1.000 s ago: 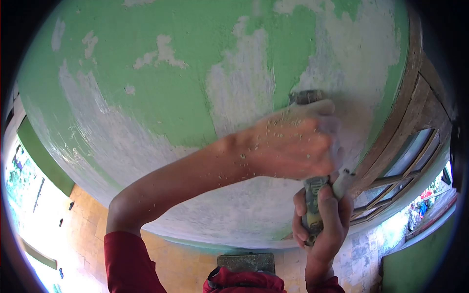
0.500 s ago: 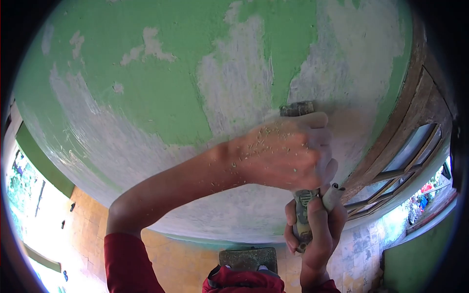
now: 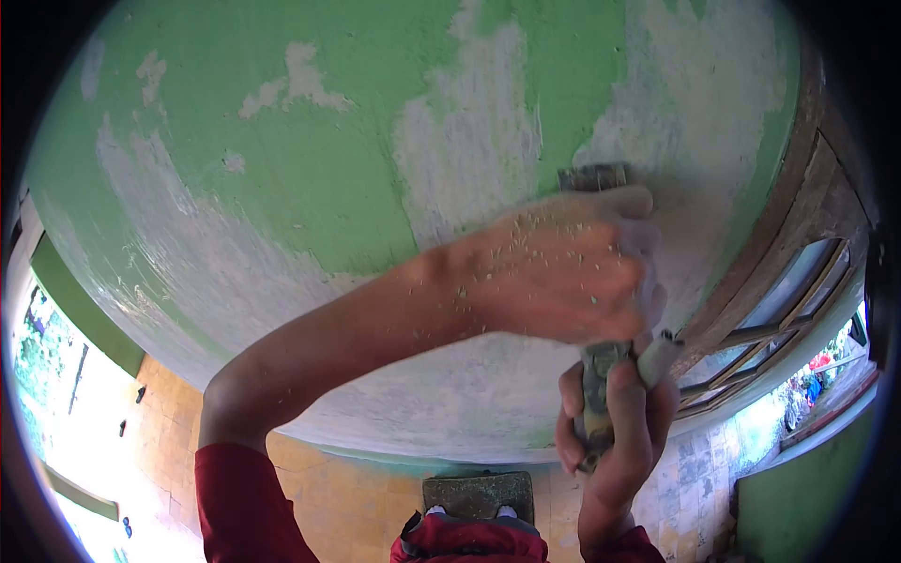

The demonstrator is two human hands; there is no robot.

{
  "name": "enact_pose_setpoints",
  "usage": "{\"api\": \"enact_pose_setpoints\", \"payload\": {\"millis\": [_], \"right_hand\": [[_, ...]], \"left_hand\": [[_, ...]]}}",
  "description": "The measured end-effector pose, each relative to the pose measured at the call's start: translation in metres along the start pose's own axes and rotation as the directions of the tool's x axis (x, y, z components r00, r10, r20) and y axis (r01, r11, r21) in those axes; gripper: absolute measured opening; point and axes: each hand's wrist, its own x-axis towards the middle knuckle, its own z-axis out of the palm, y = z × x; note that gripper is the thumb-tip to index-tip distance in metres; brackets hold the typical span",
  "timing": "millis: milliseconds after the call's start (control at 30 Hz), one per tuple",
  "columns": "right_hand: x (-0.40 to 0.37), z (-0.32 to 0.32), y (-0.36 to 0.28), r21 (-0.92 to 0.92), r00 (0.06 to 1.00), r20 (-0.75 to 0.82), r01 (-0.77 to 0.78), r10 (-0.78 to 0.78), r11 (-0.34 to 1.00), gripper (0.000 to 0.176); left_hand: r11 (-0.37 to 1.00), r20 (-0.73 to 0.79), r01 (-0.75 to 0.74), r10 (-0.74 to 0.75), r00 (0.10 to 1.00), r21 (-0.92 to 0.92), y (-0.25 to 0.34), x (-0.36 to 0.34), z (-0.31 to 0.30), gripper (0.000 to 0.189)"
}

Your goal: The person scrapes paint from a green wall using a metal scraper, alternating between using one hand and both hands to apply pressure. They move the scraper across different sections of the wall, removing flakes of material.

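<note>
A paint scraper with a worn, speckled handle stands upright against the wall. Flaking green paint and pale bare patches cover that wall. My left hand, dusted with paint chips, is closed around the scraper's upper part. Above its fingers shows the dark blade end, at a border between green paint and bare plaster. Lower down, my right hand wraps the handle's bottom. A pale rolled tube-like piece sticks up beside the right hand's fingers; what it is I cannot make out.
To the right is a brown wooden frame with glass panes. Below me a dark mat or step lies under my feet on the tiled floor. A bright opening is at the left.
Both hands and the scraper have shifted up and to the right along the wall. The grip looks the same.
</note>
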Motion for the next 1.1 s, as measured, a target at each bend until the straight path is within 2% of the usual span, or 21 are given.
{"api": "enact_pose_setpoints", "payload": {"millis": [100, 167, 267, 333, 467, 533, 633, 733, 867, 933, 967, 1033, 1100], "right_hand": [[-0.008, -0.002, 0.0, -0.004, 0.999, 0.02, -0.034, 0.034, 0.999, 0.023], [-0.009, 0.004, -0.008, -0.031, 0.997, -0.058, -0.058, 0.057, 0.998, 0.023], [-0.008, -0.004, 0.006, -0.038, 0.999, -0.04, -0.017, 0.015, 0.999, 0.024], [-0.01, -0.006, 0.006, -0.045, 1.0, -0.013, -0.018, 0.018, 0.999, 0.023], [-0.005, -0.005, -0.003, -0.056, 1.0, 0.004, -0.016, 0.016, 0.998, 0.022], [-0.01, -0.005, 0.007, -0.042, 0.999, -0.034, -0.007, 0.005, 0.999, 0.022], [0.001, -0.003, 0.001, -0.069, 1.0, -0.011, 0.02, -0.021, 0.997, 0.022], [-0.001, 0.0, 0.0, -0.055, 1.0, -0.019, 0.02, -0.021, 0.998, 0.022], [-0.01, -0.001, 0.002, -0.077, 0.998, -0.058, -0.011, 0.007, 0.997, 0.023], [-0.007, -0.004, 0.003, -0.077, 0.999, -0.031, 0.011, -0.014, 0.997, 0.023], [-0.003, -0.004, 0.003, -0.077, 0.999, 0.01, 0.041, -0.04, 0.996, 0.023], [-0.006, 0.001, 0.005, -0.081, 0.998, -0.035, 0.04, -0.043, 0.996, 0.022], [-0.007, 0.001, 0.003, -0.093, 0.997, -0.051, 0.045, -0.05, 0.995, 0.021]], "left_hand": [[0.997, 0.006, 0.035, -0.035, 0.999, -0.064, 0.012, -0.004, 0.002, 0.016], [0.995, 0.022, 0.053, -0.051, 0.998, -0.081, 0.012, -0.004, 0.001, 0.017], [0.987, -0.025, 0.056, -0.06, 0.998, -0.148, 0.015, -0.004, 0.001, 0.018], [0.999, 0.067, 0.037, -0.035, 0.997, -0.037, 0.016, -0.004, -0.002, 0.018], [0.993, 0.0, 0.044, -0.044, 0.999, -0.109, 0.009, -0.002, 0.003, 0.018], [0.998, -0.005, 0.034, -0.035, 0.999, -0.053, 0.014, -0.005, 0.004, 0.018], [0.999, 0.014, 0.009, -0.009, 1.0, 0.035, 0.004, -0.001, 0.004, 0.018], [0.999, 0.046, -0.005, 0.002, 0.999, 0.052, -0.001, 0.003, -0.003, 0.017], [0.996, 0.072, 0.057, -0.052, 0.996, -0.063, 0.016, -0.003, 0.001, 0.016], [0.998, -0.043, 0.03, -0.033, 0.999, -0.062, 0.008, 0.0, 0.002, 0.016], [0.998, -0.045, 0.034, -0.037, 0.998, -0.06, 0.009, 0.0, 0.004, 0.016], [0.994, -0.066, 0.027, -0.034, 0.997, -0.106, 0.013, -0.002, 0.005, 0.017], [0.998, -0.061, 0.013, -0.017, 0.998, -0.061, 0.006, -0.002, 0.003, 0.017]]}}
